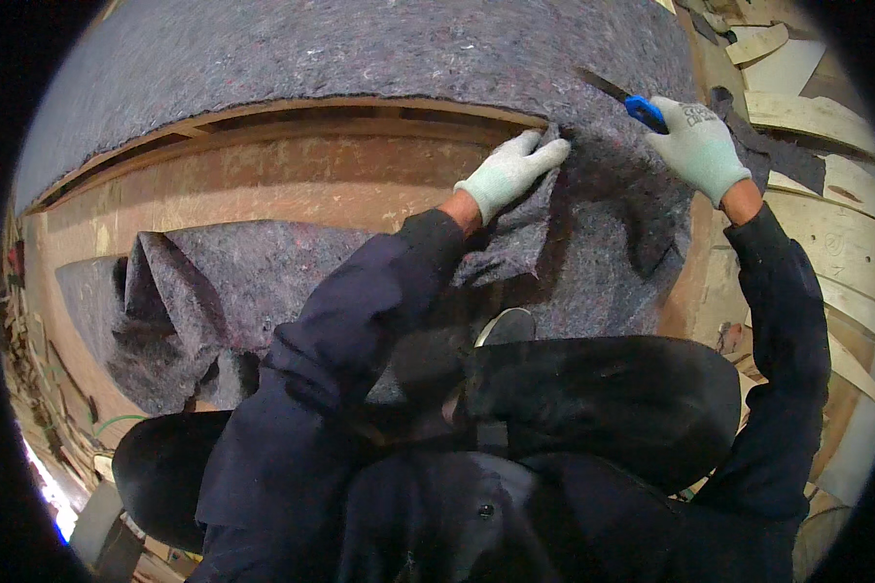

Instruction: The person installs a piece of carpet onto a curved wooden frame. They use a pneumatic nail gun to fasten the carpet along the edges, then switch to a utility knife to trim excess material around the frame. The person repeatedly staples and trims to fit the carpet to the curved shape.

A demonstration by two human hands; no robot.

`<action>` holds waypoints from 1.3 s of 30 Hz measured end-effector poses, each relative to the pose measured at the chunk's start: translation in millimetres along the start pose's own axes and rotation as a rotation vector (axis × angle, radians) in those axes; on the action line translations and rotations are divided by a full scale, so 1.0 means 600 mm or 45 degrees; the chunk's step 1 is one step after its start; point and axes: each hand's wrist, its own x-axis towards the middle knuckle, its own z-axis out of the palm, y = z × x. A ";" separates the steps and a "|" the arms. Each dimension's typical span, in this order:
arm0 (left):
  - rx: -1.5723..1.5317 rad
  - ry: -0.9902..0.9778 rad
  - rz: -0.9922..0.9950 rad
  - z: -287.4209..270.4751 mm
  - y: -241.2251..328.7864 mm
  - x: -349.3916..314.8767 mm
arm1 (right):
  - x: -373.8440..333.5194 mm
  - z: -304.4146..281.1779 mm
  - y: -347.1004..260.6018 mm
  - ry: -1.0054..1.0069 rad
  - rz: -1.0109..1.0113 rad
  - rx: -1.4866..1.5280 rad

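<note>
A grey speckled felt sheet (379, 53) covers the far part of a wooden frame, its cut edge running along a slot in the wood. My left hand (511, 173), in a white glove, pinches the felt beside the end of that edge. Off to the right, my gloved right hand (696, 148) is closed around the blue handle of a knife (644, 114). Its dark blade points to the upper left, over the felt. A loose felt flap (262, 267) hangs in folds toward me, joined to the uncut felt on the right.
Bare wood (292, 180) of the frame shows between slot and flap. Curved pale wooden pieces (826, 233) lie piled at the right, with a dark felt scrap (797, 165) among them. More wood scraps (53, 389) are at the left. My bent knees are close to the flap.
</note>
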 end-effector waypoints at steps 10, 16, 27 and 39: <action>0.125 0.120 -0.096 0.044 -0.007 0.032 | 0.007 0.050 0.004 -0.035 -0.279 -0.091; 0.269 0.103 -0.138 0.047 -0.017 0.034 | 0.045 0.032 -0.024 0.000 -0.441 -0.266; 0.324 0.110 0.012 0.048 0.000 0.021 | 0.083 0.048 -0.100 -0.156 -0.519 -0.491; 0.389 0.171 -0.012 0.063 0.005 0.012 | 0.070 0.047 -0.074 -0.248 -0.543 -0.414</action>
